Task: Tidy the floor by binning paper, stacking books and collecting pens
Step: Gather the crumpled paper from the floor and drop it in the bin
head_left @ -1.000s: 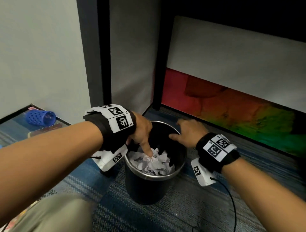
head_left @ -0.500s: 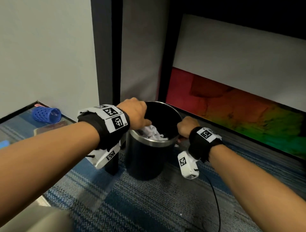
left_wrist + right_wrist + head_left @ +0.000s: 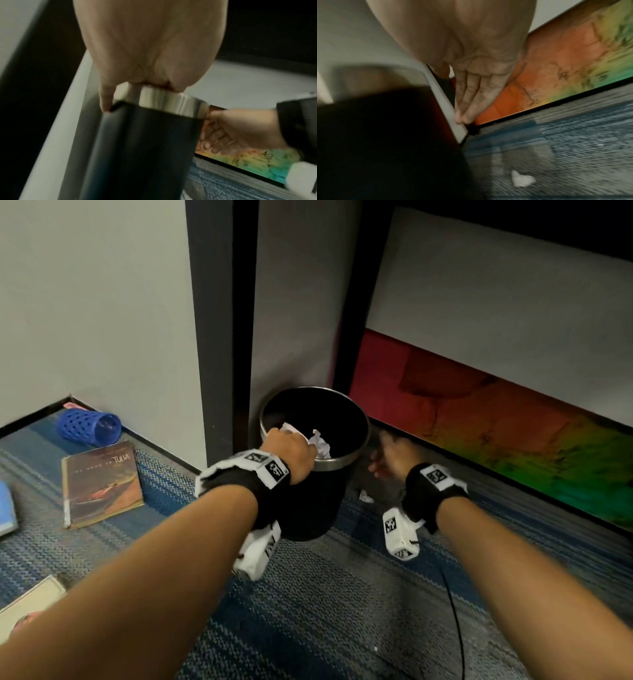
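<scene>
My left hand [image 3: 291, 451] grips the bin [image 3: 313, 467] by its rim; my right hand [image 3: 394, 453] hangs loose beside it. Paper [image 3: 320, 443] sits inside. Tipping it could spill paper; a scrap [image 3: 365, 496] remains on the carpet.

Head view looks down over both forearms; each wrist view sits close behind its grip; all share the bin [image 3: 310, 501].

Striped blue carpet [image 3: 342, 611] carries bin [image 3: 315, 508], paper scrap [image 3: 365, 496], book [image 3: 101, 484], blue holder [image 3: 89, 426].
</scene>
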Action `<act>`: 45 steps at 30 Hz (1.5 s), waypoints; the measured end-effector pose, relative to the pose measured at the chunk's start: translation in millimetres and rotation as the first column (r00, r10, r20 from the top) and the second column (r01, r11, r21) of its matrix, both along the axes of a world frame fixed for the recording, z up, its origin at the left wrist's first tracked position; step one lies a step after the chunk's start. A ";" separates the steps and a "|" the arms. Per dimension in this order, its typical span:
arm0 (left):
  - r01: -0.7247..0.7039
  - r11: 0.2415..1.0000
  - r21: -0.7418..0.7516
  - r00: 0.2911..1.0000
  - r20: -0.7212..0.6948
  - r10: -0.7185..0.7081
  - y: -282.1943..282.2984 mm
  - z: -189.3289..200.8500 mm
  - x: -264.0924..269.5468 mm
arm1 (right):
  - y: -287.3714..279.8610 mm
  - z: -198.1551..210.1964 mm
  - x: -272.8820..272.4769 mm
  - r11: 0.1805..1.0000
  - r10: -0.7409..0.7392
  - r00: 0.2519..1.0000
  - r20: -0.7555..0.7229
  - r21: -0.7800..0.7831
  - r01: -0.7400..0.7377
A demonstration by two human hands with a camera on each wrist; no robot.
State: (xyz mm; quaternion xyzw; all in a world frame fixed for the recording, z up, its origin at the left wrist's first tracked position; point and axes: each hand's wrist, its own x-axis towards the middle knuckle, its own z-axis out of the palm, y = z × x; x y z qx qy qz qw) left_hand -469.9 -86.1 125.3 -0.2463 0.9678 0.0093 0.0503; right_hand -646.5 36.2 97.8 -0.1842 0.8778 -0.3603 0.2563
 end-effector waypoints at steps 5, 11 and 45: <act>0.057 0.960 -0.273 0.998 -0.024 -0.066 10.7 -23.0 0.4 | 20.8 -104.7 -21.1 0.840 0.375 0.903 -0.210 0.489 -0.235; 0.044 0.948 -0.314 0.998 -0.021 -0.053 7.7 -28.2 2.6 | 4.1 -175.4 -17.8 0.745 0.519 0.828 -0.211 0.587 -0.317; -0.108 0.994 0.008 0.935 -0.339 0.104 2.3 -46.7 -0.3 | 45.4 -182.7 -42.1 0.773 0.179 0.925 -0.336 0.629 0.079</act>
